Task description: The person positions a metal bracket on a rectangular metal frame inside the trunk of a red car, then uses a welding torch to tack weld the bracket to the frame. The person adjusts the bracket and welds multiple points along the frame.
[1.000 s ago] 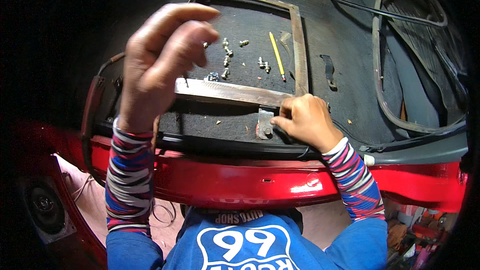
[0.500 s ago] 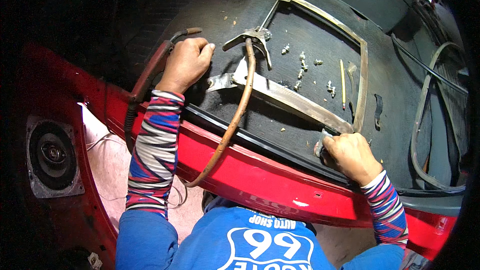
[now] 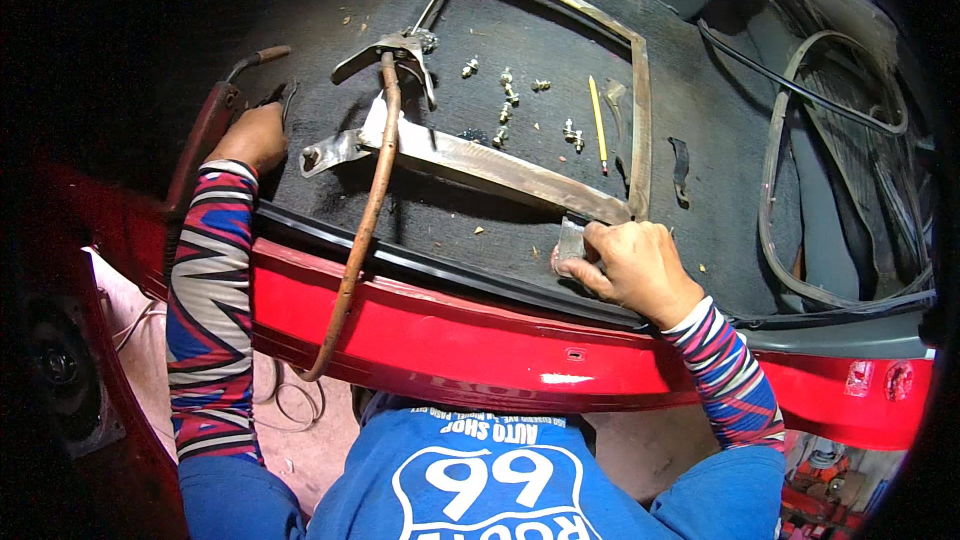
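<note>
At the left, my left hand (image 3: pixel 255 138) has its fingers curled around a dark metal tool (image 3: pixel 289 100), whose thin tip pokes out; the rest is hidden. It lies beside the electrode holder (image 3: pixel 205 135) with a reddish-brown handle. My right hand (image 3: pixel 635 265) pinches a small flat greyish piece (image 3: pixel 570 243) between thumb and fingers, close to the near right corner of a welded metal frame (image 3: pixel 500 170). On the frame's left side sits a metal ground clamp (image 3: pixel 395 48) with its jaws spread and a brown cable (image 3: pixel 372 215) hanging over the sill.
Several small bolts (image 3: pixel 507 95), a yellow pencil (image 3: pixel 600 125) and a dark curved strip (image 3: pixel 681 170) lie on the grey carpet. The red body sill (image 3: pixel 480 340) runs along the near side. A looped rubber seal (image 3: pixel 775 150) stands at the right.
The view has shifted right, so things sit further left. My left hand has moved from a loose fist to the dark tool by the electrode holder. My right hand still holds the greyish piece.
</note>
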